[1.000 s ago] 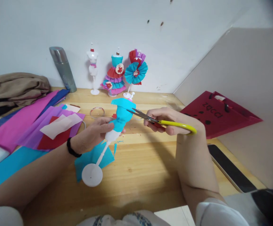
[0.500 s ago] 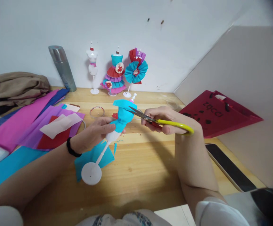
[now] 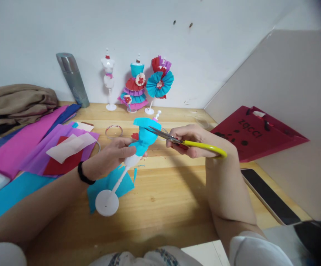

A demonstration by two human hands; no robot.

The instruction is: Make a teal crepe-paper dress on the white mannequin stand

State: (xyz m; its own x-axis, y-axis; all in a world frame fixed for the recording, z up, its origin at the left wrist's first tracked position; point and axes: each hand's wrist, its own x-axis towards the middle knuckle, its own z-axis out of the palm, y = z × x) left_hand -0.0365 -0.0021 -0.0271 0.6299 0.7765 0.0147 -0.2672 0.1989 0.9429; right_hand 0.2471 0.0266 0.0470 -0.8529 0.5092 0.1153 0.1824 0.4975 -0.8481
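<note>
My left hand (image 3: 121, 151) is closed around the waist of a small white doll mannequin (image 3: 132, 160), tilted with its round base toward me. Turquoise crepe paper (image 3: 147, 135) wraps its torso, with a loose flap sticking out at the top left. In my right hand (image 3: 186, 138) are yellow-handled scissors (image 3: 204, 146); their slightly parted blades lie at the upper part of the turquoise wrap. Whether paper sits between the blades is hard to see. Below the mannequin, a turquoise paper sheet (image 3: 123, 184) lies on the wooden table (image 3: 160, 221).
Against the wall stand a bare mannequin (image 3: 109, 75), two paper-dressed mannequins (image 3: 137, 87) and a grey flask (image 3: 74, 83). Coloured paper sheets (image 3: 35, 147) and a brown cloth (image 3: 19, 103) lie left. At right are a red bag (image 3: 260, 135) and a phone (image 3: 271, 195). Tape rings (image 3: 114, 131) lie behind my left hand.
The scissors and my right hand have shifted slightly left along the turquoise wrap. The mannequin has moved a little to the right and its base slightly up. My left hand keeps its hold.
</note>
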